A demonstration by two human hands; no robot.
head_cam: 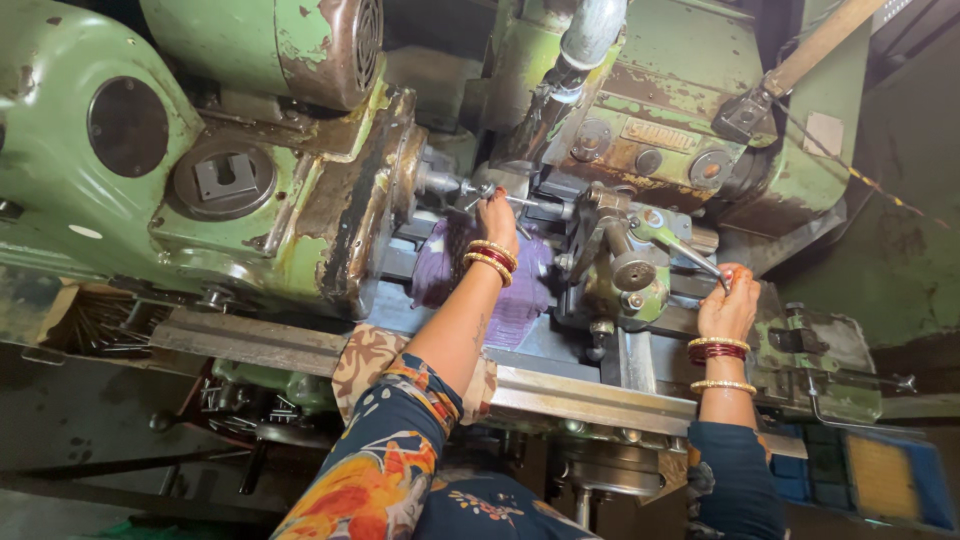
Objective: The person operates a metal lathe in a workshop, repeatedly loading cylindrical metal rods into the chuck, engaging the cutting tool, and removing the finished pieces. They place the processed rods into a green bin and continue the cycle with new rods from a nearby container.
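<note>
head cam | looks steeply down | close over green lathe (300, 200) | single view

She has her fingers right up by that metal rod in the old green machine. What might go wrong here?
1. The left hand touches the thin metal rod beside the chuck; if that turns, fingers might get pinched.
2. Bangles on that wrist, and a purple cloth under it, sit near the spindle and may snag.
3. The right hand is at the lever; an abrupt push could drive the carriage toward the left hand.
</note>
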